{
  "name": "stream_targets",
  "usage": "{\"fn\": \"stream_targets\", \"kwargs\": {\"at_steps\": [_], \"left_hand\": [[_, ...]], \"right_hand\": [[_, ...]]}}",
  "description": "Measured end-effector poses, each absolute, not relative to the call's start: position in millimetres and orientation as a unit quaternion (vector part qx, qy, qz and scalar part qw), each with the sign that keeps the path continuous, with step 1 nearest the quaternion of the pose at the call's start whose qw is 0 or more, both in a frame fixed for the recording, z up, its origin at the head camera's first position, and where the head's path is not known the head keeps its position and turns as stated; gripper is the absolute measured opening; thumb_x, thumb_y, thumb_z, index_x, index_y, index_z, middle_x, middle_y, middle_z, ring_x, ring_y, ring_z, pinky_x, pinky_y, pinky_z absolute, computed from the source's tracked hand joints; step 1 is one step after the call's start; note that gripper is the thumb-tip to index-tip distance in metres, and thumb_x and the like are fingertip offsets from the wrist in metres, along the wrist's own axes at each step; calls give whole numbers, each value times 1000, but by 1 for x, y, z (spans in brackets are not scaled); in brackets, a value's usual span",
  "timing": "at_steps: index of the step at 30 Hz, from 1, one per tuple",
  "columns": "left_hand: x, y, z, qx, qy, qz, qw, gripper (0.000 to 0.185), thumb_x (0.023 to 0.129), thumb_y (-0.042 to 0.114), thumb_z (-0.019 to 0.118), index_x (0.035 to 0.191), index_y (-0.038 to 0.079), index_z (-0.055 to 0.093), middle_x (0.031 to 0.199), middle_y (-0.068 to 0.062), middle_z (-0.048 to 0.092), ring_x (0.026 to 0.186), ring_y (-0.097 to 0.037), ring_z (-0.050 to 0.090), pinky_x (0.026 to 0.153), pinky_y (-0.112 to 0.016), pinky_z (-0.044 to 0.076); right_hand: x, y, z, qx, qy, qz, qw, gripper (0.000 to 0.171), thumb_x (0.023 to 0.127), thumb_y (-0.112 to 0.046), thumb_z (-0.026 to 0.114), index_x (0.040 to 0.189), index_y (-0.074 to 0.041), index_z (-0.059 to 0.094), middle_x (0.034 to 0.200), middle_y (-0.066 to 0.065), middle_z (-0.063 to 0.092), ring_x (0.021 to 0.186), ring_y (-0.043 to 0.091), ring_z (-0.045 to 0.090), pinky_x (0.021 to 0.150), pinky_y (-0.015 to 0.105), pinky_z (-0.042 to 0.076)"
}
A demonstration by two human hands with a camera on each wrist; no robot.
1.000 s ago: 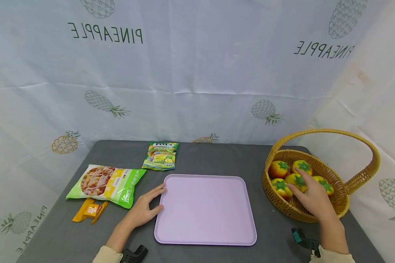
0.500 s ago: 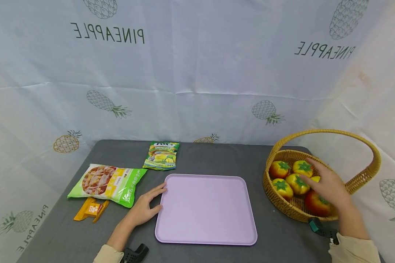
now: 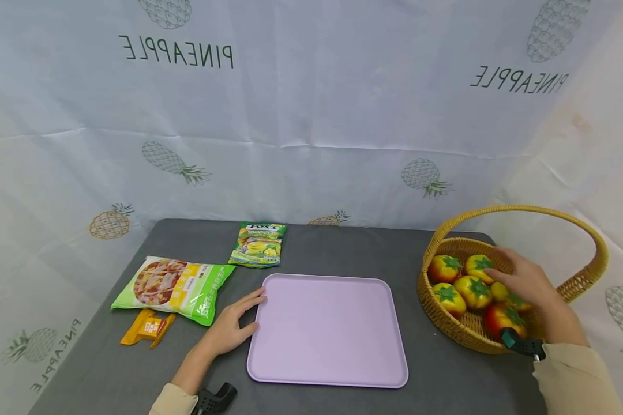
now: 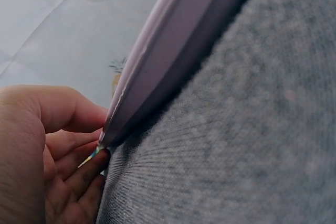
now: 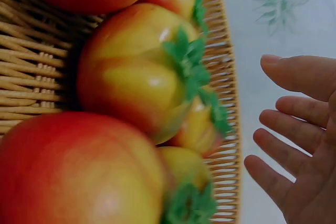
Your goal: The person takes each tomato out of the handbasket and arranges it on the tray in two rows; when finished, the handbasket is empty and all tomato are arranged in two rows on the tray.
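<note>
My left hand point(image 3: 227, 333) rests at the left rim of a lilac rectangular tray point(image 3: 328, 329), thumb and fingertips touching its edge. In the left wrist view, the thumb point(image 4: 73, 109) meets the tray's edge point(image 4: 152, 72). Over the right side of a wicker basket point(image 3: 449, 328), my right hand point(image 3: 524, 281) holds nothing. Its fingers point(image 5: 294, 129) are extended and apart from the fruit in the right wrist view. Inside the basket sit several red-and-yellow persimmons with green leafy tops, among them a front persimmon point(image 3: 503, 321) and a middle persimmon point(image 3: 472, 292). The right hand and wrist partly hide others.
Left of the tray lies a green-and-white food bag point(image 3: 176, 288), with an orange-brown snack packet point(image 3: 148, 328) before it. A green candy bag point(image 3: 258, 245) lies behind the tray. The basket's tall handle point(image 3: 597, 253) arches on the right. A pineapple-print cloth point(image 3: 301, 104) hangs behind the grey table.
My right hand has drawn back to the right, from over the basket's middle. A persimmon at the basket's front, out of sight one second ago, now shows. The left hand stays at the tray.
</note>
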State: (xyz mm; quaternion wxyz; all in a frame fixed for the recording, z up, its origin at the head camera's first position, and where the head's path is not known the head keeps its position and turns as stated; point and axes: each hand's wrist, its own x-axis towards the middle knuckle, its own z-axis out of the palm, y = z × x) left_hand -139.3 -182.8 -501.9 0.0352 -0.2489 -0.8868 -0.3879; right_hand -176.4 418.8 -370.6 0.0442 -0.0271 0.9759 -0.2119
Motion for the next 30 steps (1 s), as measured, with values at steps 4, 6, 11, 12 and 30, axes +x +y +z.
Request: {"fn": "stream_targets", "kwargs": {"at_steps": [4,6,11,12,30], "left_hand": [[-141,-181,-501,-251,-884,-393,33,52,80,9,64,131,8,57,147,-4,44,133,-26,43,103,-48,40],[-141,-181,-501,-250,-885,-391,31,52,80,9,64,131,8,56,147,-4,43,134,-26,43,103,-48,40],[-140,-181,-501,-245,-887,-391,25,52,80,9,64,132,9,56,148,-3,43,134,-26,43,104,-49,39],[-140,-181,-501,-244,-888,-390,24,52,80,10,64,132,9,56,148,-3,43,134,-26,42,104,-49,39],[-139,-181,-500,-248,-893,-376,23,53,81,11,63,133,9,55,149,-5,41,134,-26,42,104,-49,40]], "right_hand": [[-184,429,-381,-19,970,-234,60,79,96,-42,49,147,7,15,142,41,25,121,62,27,89,71,31],[-188,432,-385,-20,967,-244,66,80,96,-41,50,147,8,14,142,40,27,122,61,29,90,70,32],[-195,435,-390,-29,959,-267,92,80,96,-37,51,145,12,14,141,42,26,122,61,30,92,68,33],[-196,435,-391,-30,957,-270,98,80,96,-36,52,145,13,13,141,42,25,123,61,29,92,68,32],[-209,443,-402,-40,961,-243,123,80,92,-30,59,142,17,18,136,49,21,117,65,28,89,70,34]]}}
